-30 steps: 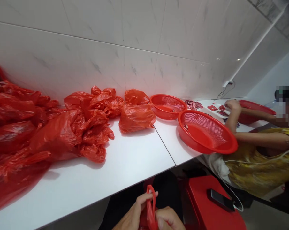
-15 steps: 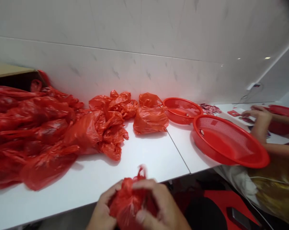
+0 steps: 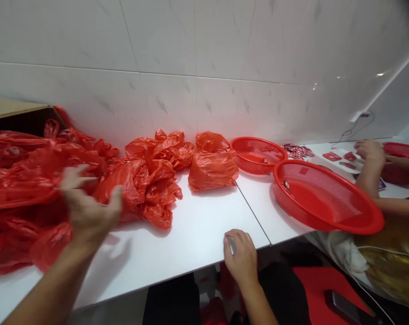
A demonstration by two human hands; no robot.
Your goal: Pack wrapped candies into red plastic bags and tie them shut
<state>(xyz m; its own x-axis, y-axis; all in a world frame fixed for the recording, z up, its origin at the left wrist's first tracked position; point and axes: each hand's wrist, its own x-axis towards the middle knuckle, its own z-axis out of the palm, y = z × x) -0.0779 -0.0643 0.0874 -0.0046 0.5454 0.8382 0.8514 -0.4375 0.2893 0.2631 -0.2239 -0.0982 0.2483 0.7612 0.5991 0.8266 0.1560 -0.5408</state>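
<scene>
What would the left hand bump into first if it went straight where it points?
The left hand would probably meet the piled red bags first; how close they are is unclear.

Free tabletop (image 3: 200, 223) between crumpled bags (image 3: 138, 192) and basket (image 3: 317, 198)

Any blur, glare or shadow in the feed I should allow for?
In the head view, the left hand is motion-blurred against red bags; the right hand is clearer, but the grey object in it is indistinct; a soft shadow falls on the table beside the left forearm; glints show on the wall, upper right.
</scene>
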